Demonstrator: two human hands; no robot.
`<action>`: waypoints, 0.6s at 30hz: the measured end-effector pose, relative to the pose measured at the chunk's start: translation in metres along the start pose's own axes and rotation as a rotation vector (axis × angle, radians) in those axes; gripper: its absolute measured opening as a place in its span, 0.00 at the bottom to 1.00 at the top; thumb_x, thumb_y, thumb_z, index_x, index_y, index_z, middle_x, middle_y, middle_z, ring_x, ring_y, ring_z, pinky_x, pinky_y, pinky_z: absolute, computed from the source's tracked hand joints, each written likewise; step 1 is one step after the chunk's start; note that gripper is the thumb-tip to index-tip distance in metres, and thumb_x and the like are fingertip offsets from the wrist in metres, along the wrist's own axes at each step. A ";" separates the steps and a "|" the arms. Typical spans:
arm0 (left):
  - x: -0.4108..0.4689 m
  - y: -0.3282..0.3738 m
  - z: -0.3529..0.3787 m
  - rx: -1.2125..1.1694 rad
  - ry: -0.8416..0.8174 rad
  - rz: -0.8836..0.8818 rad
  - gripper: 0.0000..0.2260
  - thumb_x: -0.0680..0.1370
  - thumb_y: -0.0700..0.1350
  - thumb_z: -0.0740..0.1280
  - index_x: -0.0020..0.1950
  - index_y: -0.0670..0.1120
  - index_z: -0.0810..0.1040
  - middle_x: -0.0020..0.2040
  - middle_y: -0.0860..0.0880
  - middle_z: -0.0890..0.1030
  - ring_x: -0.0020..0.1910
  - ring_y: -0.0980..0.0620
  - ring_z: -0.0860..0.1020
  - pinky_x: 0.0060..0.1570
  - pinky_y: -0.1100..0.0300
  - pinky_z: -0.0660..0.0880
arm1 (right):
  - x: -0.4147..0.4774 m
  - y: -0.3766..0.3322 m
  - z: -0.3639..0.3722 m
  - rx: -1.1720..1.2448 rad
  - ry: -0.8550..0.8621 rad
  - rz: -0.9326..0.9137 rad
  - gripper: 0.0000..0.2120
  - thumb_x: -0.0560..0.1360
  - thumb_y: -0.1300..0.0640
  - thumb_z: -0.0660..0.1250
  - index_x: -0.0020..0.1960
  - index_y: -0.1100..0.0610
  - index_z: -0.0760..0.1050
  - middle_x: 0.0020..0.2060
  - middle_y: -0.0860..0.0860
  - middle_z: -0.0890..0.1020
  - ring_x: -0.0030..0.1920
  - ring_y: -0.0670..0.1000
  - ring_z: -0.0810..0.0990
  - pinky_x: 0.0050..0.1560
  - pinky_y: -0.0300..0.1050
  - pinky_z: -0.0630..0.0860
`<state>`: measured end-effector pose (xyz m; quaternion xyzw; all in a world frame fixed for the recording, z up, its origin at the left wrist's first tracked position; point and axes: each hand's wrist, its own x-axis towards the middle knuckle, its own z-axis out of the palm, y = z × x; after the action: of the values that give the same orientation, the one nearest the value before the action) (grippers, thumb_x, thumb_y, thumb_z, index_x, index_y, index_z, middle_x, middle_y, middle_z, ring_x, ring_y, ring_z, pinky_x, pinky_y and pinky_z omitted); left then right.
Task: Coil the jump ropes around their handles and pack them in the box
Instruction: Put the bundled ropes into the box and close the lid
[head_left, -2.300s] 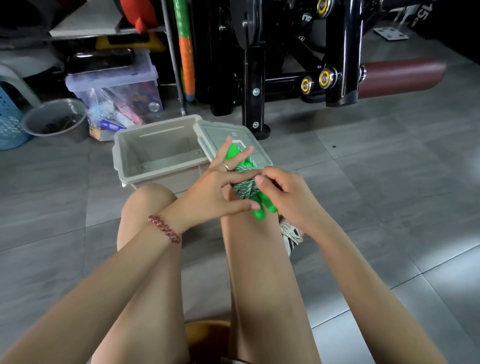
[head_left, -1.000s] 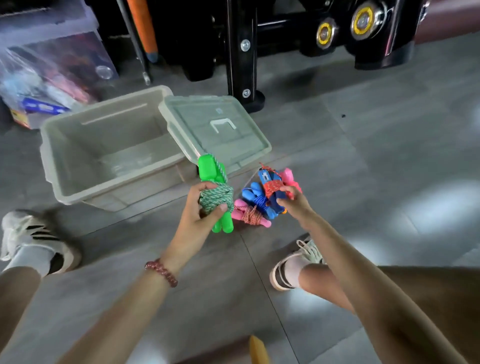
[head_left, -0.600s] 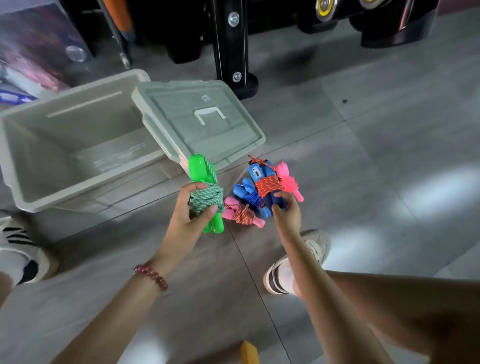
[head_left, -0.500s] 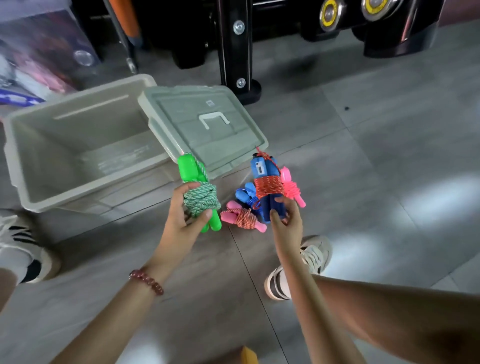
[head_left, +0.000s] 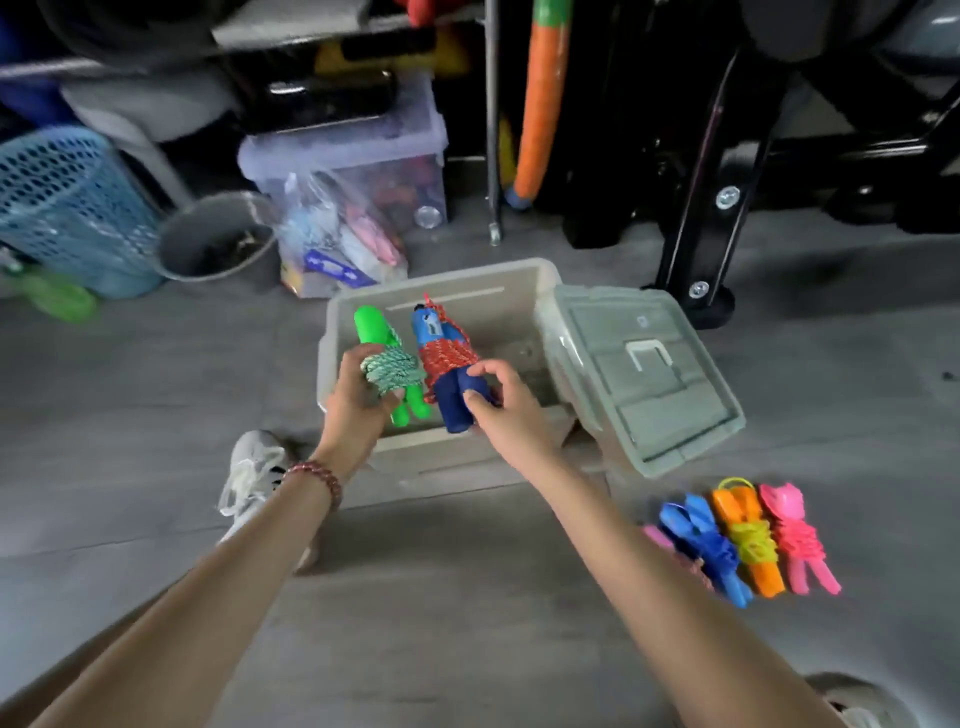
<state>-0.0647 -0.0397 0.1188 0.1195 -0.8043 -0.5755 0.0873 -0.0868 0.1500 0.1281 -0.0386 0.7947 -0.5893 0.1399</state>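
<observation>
My left hand (head_left: 357, 402) grips a coiled green jump rope (head_left: 390, 364) with green handles. My right hand (head_left: 506, 410) grips a blue-handled jump rope (head_left: 448, 364) wound with red cord. Both bundles hang side by side over the open grey box (head_left: 511, 306), above its near-left part. The box's lid (head_left: 644, 374) leans against its right side. On the floor at the right lie several more coiled ropes: blue (head_left: 704, 545), orange with yellow cord (head_left: 748, 540) and pink (head_left: 795, 538), plus a pink handle partly hidden behind my right forearm.
Behind the box stand a clear storage bin (head_left: 358, 171), a plastic bag of items (head_left: 337, 244), a grey bucket (head_left: 218, 239) and a blue mesh basket (head_left: 67, 208). A black exercise machine frame (head_left: 696, 218) stands at the back right. My white shoe (head_left: 249, 478) is beside the box.
My right hand lifted the blue-handled rope off the floor pile. Both hands carried their ropes leftward and up over the open box. The view swung, leaving the other ropes at the right.
</observation>
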 end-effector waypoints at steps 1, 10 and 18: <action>0.013 -0.009 -0.005 0.027 -0.015 0.000 0.26 0.68 0.35 0.68 0.54 0.63 0.69 0.49 0.62 0.79 0.47 0.55 0.78 0.53 0.45 0.76 | 0.013 0.005 0.012 -0.008 -0.021 0.014 0.11 0.72 0.54 0.64 0.54 0.45 0.71 0.47 0.47 0.79 0.48 0.55 0.80 0.52 0.58 0.78; 0.027 -0.041 -0.007 0.616 0.018 -0.188 0.27 0.72 0.40 0.68 0.70 0.52 0.66 0.68 0.45 0.63 0.67 0.42 0.62 0.67 0.48 0.57 | 0.048 0.031 0.016 -0.274 -0.278 -0.035 0.23 0.77 0.66 0.61 0.69 0.50 0.67 0.63 0.49 0.73 0.63 0.51 0.73 0.61 0.40 0.66; -0.052 0.004 0.047 0.535 0.080 0.191 0.18 0.70 0.36 0.64 0.59 0.46 0.73 0.60 0.47 0.69 0.58 0.45 0.68 0.60 0.59 0.59 | -0.041 0.035 -0.091 -0.010 -0.251 0.041 0.17 0.75 0.75 0.59 0.55 0.57 0.77 0.48 0.53 0.83 0.48 0.46 0.83 0.54 0.37 0.77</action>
<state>-0.0282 0.0190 0.1072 0.0845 -0.9312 -0.3266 0.1381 -0.0684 0.2544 0.1260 -0.0963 0.7747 -0.5727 0.2501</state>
